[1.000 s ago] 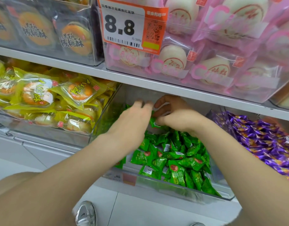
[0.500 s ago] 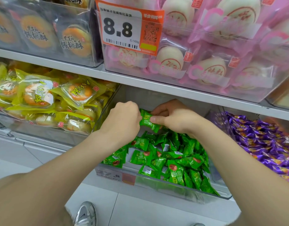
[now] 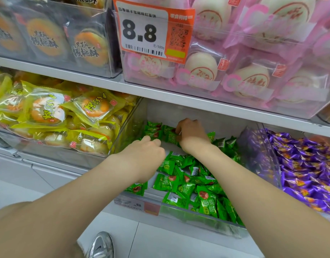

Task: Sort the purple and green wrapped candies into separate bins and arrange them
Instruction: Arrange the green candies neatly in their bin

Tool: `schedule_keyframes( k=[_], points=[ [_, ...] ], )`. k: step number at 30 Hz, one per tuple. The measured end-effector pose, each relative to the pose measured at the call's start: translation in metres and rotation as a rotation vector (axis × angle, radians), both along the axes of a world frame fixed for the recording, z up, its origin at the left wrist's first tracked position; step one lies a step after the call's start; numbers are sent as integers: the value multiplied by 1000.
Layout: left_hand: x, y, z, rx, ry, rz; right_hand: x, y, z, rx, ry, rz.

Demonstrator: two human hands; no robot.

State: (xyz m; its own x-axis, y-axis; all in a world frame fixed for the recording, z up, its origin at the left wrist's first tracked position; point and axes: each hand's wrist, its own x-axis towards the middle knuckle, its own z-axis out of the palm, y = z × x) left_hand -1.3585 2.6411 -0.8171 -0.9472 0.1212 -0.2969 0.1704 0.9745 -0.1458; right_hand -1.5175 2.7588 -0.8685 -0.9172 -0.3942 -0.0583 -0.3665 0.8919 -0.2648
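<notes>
Head view. Two clear bins stand side by side on the lower level, under the white shelf [image 3: 179, 98].

The middle bin [image 3: 203, 216] holds the green candies [image 3: 190, 185]. Most lie loose and overlapping in its front and right half. Against the back wall a short row of green candies [image 3: 154, 131] stands packed together.

The right hand [image 3: 193, 135] reaches to the back of this bin. Its fingers [image 3: 179, 130] are bent downward and grip the end candy [image 3: 170, 137] at the right end of that row; the thumb is hidden.

The left hand [image 3: 146, 154] is just left of and nearer than the right hand, knuckles up. Its fingers are curled and the tips meet the lower edge of the row. Whether they grip a candy cannot be told.

The purple candies [image 3: 307, 170] fill the neighbouring bin [image 3: 261, 157] on the right, heaped high against its clear wall. No purple wrapper shows among the green.

Yellow pastry packs [image 3: 46, 112] fill the bin to the left. On the upper level, dark pastry packs [image 3: 46, 40] stand at left and pink bun packs [image 3: 253, 79] at right. An orange price tag [image 3: 153, 29] reading 8.8 hangs between them.

A shoe [image 3: 102, 245] shows on the pale floor at the bottom edge.
</notes>
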Motion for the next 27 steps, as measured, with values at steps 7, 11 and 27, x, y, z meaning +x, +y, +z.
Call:
schedule_keyframes(
  k=[7, 11, 27],
  points=[
    [-4, -6, -8, 25, 49, -5, 0, 0, 0, -87, 32, 30],
    [-8, -6, -13, 77, 115, -23, 6, -1, 0, -88, 35, 50],
    [-18, -5, -28, -113, 24, -22, 14, 1, 4, -97, 82, 63]
  ],
)
